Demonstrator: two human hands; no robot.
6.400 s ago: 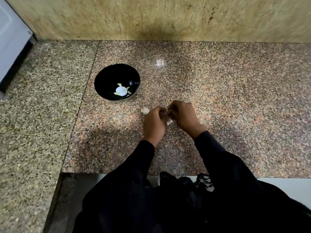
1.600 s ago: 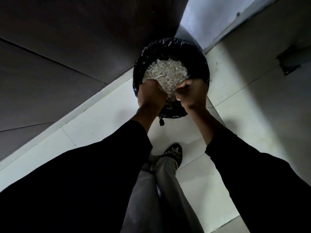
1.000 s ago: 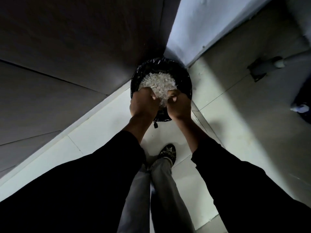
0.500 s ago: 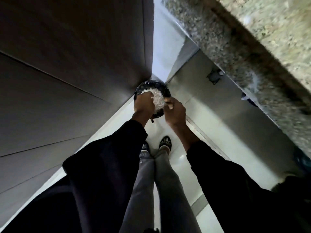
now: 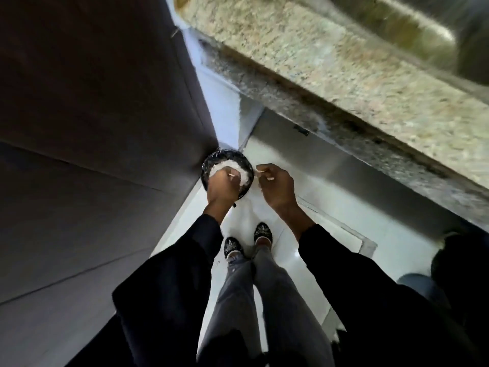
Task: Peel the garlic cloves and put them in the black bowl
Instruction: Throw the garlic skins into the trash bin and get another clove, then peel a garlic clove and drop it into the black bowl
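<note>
I am standing over a black-lined waste bin (image 5: 211,163) on the floor, heaped with pale garlic peel (image 5: 229,165). My left hand (image 5: 221,187) hangs over the bin with its fingers curled, seen from the back; a small pale bit shows at its fingertips, likely the garlic clove. My right hand (image 5: 277,187) is just right of the bin, fingers curled, pinching a pale sliver of peel (image 5: 262,170). The black bowl is out of view.
The granite counter edge (image 5: 330,75) runs across the upper right, with a steel sink (image 5: 428,30) beyond it. A dark cabinet front (image 5: 92,128) fills the left. My two feet (image 5: 248,241) stand on the white tiled floor (image 5: 330,207).
My head has risen, so the bin looks smaller and the counter has come into view. My right hand has drifted off the bin to its right; the left stays over it.
</note>
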